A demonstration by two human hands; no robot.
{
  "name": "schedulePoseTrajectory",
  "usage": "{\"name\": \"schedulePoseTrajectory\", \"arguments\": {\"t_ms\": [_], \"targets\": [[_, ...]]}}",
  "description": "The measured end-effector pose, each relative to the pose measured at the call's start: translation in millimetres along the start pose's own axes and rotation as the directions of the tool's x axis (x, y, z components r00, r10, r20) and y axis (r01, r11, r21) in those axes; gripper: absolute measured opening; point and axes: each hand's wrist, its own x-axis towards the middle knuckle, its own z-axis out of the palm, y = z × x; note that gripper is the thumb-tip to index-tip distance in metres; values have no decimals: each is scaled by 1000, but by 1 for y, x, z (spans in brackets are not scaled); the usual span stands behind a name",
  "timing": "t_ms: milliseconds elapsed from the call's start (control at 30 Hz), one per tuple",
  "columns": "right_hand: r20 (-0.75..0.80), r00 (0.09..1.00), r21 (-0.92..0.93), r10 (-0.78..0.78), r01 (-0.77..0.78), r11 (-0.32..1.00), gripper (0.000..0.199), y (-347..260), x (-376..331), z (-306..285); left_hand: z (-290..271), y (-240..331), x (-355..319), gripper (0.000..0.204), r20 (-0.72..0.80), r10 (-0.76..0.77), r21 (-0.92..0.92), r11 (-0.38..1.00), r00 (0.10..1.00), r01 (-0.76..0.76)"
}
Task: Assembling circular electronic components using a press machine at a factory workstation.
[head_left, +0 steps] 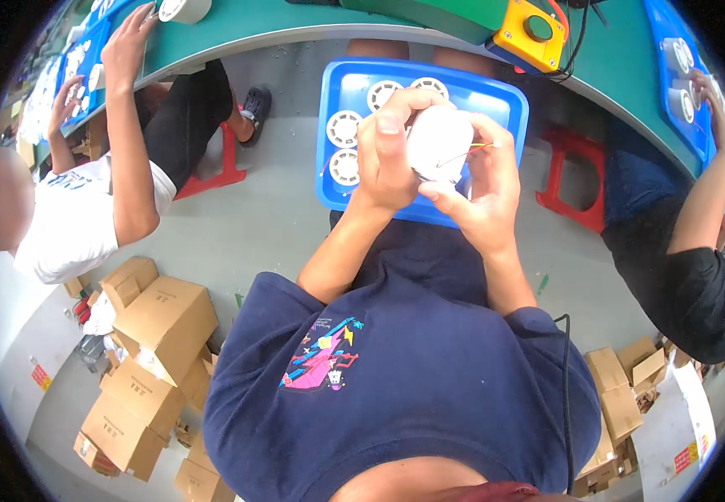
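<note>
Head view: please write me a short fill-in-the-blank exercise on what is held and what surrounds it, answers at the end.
1. The left hand and right hand grip a rounded housing whose colour is ____.
2. Slotted round parts lie in a tray coloured ____.
3. The yellow push-button box sits beyond the tray's far ____ corner.
4. The plastic stool right of the tray is coloured ____.

Answers: white; blue; right; red.

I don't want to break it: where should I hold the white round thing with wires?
Hold the white round thing by its curved sides, probably from left and right: its outline bulges there, while thin wires cross its visible face.
</note>
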Motion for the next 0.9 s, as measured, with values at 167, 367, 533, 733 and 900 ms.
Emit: {"name": "schedulePoseTrajectory", "arguments": {"t_ms": [167, 367, 533, 733, 900], "targets": [[9, 992, -238, -122, 121, 964, 77, 4, 2, 0, -1, 7, -3, 78, 28, -39, -35, 999, 999, 40], [-102, 994, -144, -25, 11, 989, 74, -2, 6, 13, 7, 12, 1, 81, -50, -93, -128, 988, 994, 86], [-199, 978, -106, -66, 46, 993, 74, -1, 14, 30, 8, 12, 18, 77, -74, -182, -276, 949, 980, 156], [-262, 959, 61, 106, -93, 994, 63, -14, 22, 13, 19, -11, 19, 49, -97, -27, 121, 992, 995, 39], [-130, 973, 50, 189, -184, 982, 56, 15, 23, 14, -6, 0, 22, 72, 1, -158, 143, 977, 987, 156]]}}
